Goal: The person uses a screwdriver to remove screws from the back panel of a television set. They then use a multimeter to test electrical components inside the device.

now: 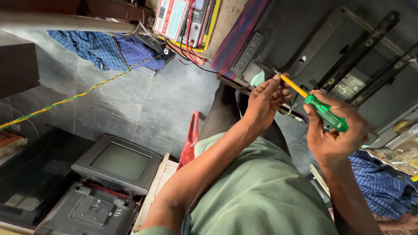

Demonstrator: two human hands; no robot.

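Note:
My right hand [333,135] grips the green handle of a screwdriver [324,112] whose yellow shaft points up and left. Its tip meets the back of a large black flat television [305,39] lying face down across my lap. My left hand [265,102] pinches the yellow shaft near the tip, fingers curled against the television's lower edge beside a pale green tag [257,79]. Black mounting rails [361,48] run diagonally across the television's back panel.
A small grey old-style television [117,163] and another dark set's back [91,213] sit on the floor at lower left. A blue checked cloth [113,50], a twisted yellow-green wire [65,100] and a tester box with red leads [183,19] lie beyond. A red stool edge [190,141] shows beside my leg.

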